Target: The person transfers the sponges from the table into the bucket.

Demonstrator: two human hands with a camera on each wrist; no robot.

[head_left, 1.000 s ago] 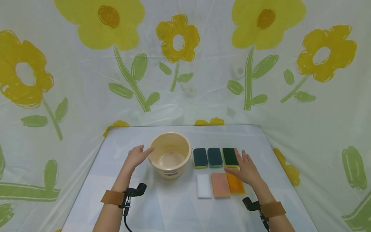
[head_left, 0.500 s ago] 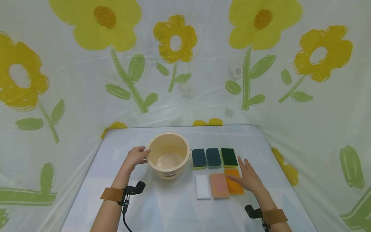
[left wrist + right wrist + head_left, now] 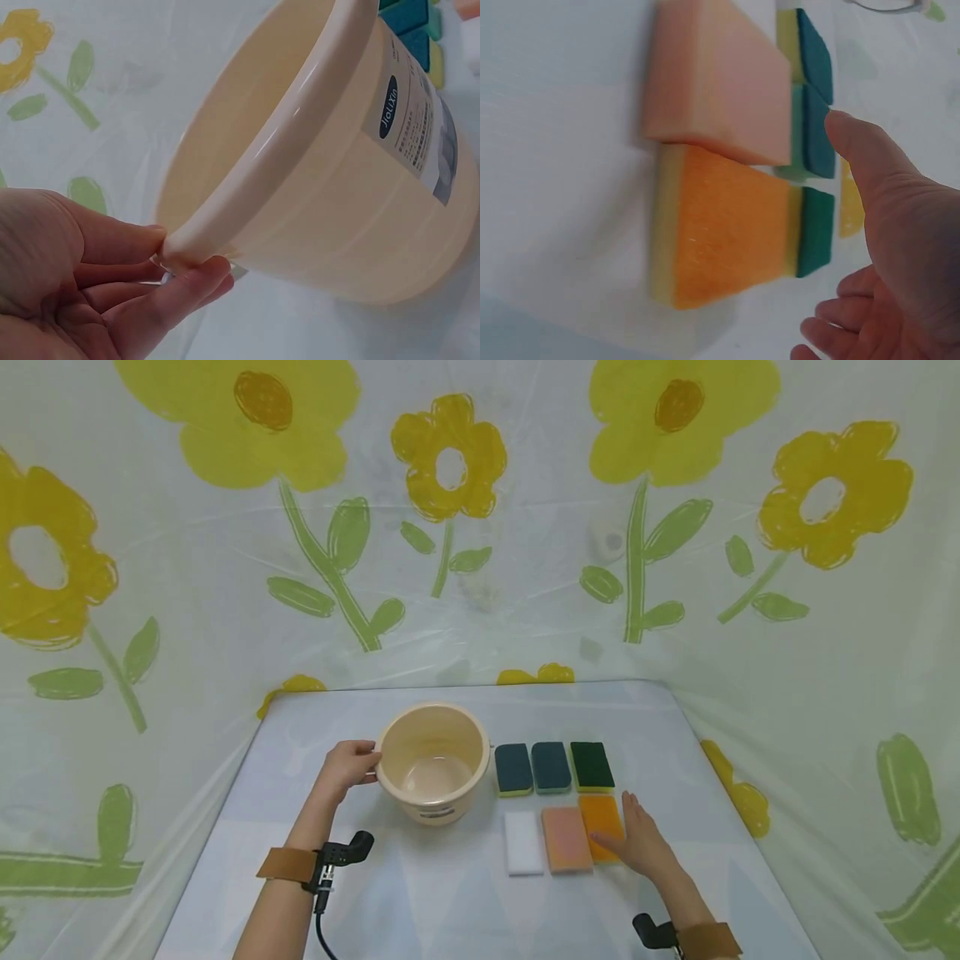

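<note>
A cream plastic bucket (image 3: pixel 438 802) stands upright, left of the sponges. My left hand (image 3: pixel 348 766) pinches its left rim; in the left wrist view the thumb lies on top and the fingers curl beneath the lip. My right hand (image 3: pixel 647 846) holds nothing, its fingers extended beside the orange sponge (image 3: pixel 601 822), with the thumb overlapping that sponge in the head view. Left of the orange one lie a pink sponge (image 3: pixel 566 839) and a white sponge (image 3: pixel 523 843). Behind them sit two blue-topped sponges, one left (image 3: pixel 513 768) and one in the middle (image 3: pixel 551 767), and a dark green-topped sponge (image 3: pixel 592 765).
Everything stands on a pale table (image 3: pixel 420 893) whose far edge meets a flower-printed curtain (image 3: pixel 525 610). A strap with a small camera (image 3: pixel 348 849) is on the left wrist, its cable trailing down; another camera (image 3: pixel 654 932) is on the right wrist.
My left hand has gone from an outstretched thumb over the bucket's rim to a pinch on it. My right hand has drawn back toward me from the green-topped sponge.
</note>
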